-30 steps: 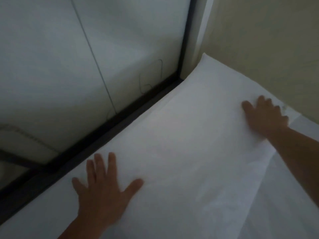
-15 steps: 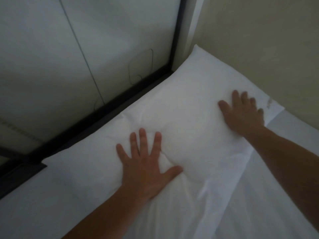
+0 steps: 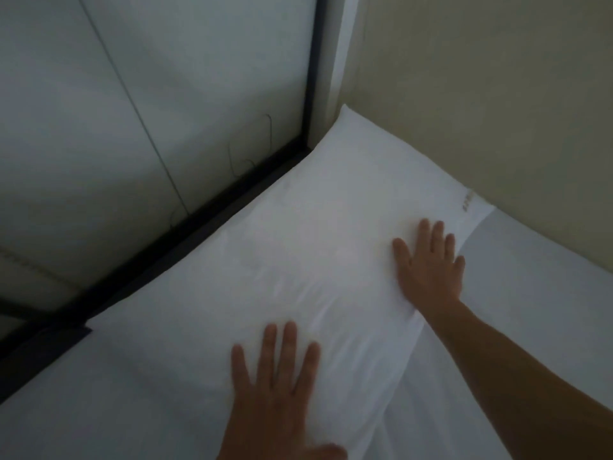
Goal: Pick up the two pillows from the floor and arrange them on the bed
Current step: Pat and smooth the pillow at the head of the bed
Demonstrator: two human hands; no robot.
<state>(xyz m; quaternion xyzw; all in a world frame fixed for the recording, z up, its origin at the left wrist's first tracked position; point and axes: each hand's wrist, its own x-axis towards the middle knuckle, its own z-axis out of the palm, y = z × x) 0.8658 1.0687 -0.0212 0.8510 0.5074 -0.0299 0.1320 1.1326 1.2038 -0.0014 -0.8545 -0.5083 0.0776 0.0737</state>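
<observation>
- The pillow [image 3: 298, 254] lies on the bed [image 3: 537, 293] under both palms, reaching ahead of them into the corner.
- Left hand [image 3: 275, 396]: flat, fingers spread, gripping nothing.
- Right hand [image 3: 431, 270]: flat, apparently pressing the pillow's near edge.

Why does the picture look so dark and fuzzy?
Head view: the room is dim, so the white pillow looks grey; the left hand is smeared by blur, the right hand is a little sharper; the wide lens bends the black frame.

Black frame rail [image 3: 185, 227], pale panelled wall [image 3: 132, 111], beige wall [image 3: 497, 94]
</observation>
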